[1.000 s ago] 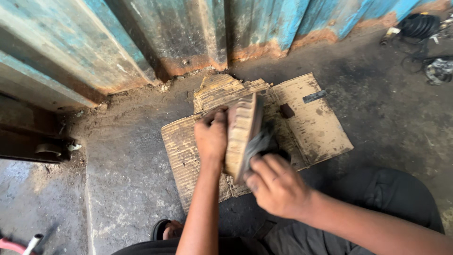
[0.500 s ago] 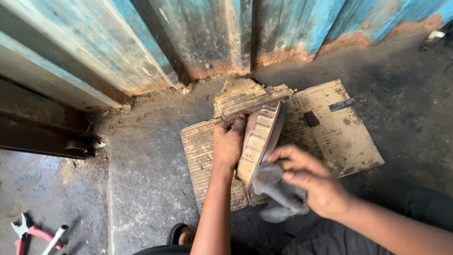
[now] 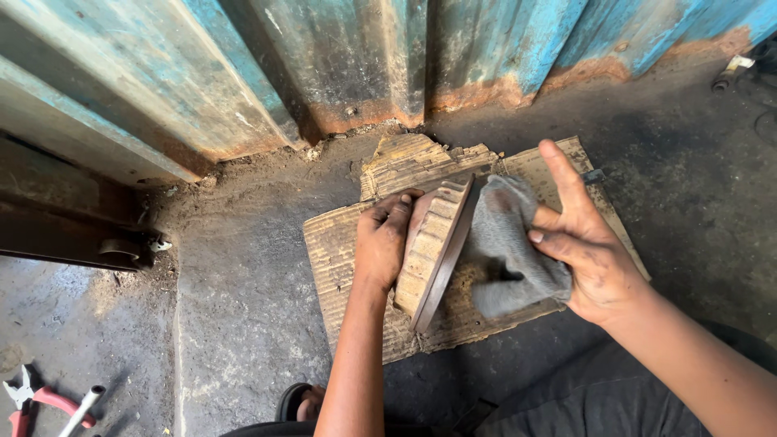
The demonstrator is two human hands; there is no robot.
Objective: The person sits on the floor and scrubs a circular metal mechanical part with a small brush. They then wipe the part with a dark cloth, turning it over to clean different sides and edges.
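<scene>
The left hand is clamped around the ribbed edge of a rusty disc, fingers curled over the top, holding it on edge and tilted. The right hand is spread wide, index finger pointing up, palm pressing a grey rag against the disc's flat face. The rag bunches between palm and metal; it is gripped only loosely, held more by pressure than by closed fingers.

The disc stands on a sheet of worn cardboard laid on the concrete floor. Behind the cardboard rises a blue corrugated wall, rusted along its foot. Far left of the cardboard, at the bottom corner, lie red-handled pliers beside a pale rod. Just below the cardboard a sandal peeks out.

Half a second ago the right hand was lower, closed on the rag near the disc's bottom edge; now it has come up and opened flat over the face. The left hand keeps the same grip.

The disc's flat face is mostly hidden by the rag. The pliers are cut off at the frame edge, and a small dark thing on the cardboard beyond the right hand's fingers is too small to make out.
</scene>
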